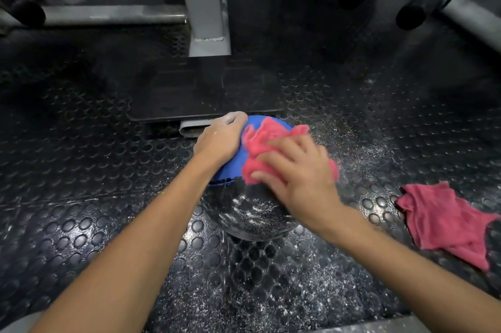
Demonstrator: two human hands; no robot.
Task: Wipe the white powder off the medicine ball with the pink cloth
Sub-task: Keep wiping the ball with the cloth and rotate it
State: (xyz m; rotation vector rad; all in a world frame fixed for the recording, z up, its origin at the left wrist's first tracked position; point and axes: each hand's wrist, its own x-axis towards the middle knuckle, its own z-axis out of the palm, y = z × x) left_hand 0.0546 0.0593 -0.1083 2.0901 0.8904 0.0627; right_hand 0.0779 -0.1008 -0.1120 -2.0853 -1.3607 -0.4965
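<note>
The medicine ball (249, 210), blue on its far half and black on its near half, sits on the studded rubber floor. White powder streaks the black part. My left hand (221, 140) curls over the ball's far left side and holds it. My right hand (295, 170) lies on top of the ball with spread fingers, pressing the crumpled pink cloth (260, 142) against the blue surface. The cloth bunches out past my fingertips and under my palm.
A second pink cloth (444, 221) lies on the floor to the right. White powder is scattered over the black mat (271, 292) in front of me. A grey gym machine post (207, 7) and its frame bars stand just beyond the ball.
</note>
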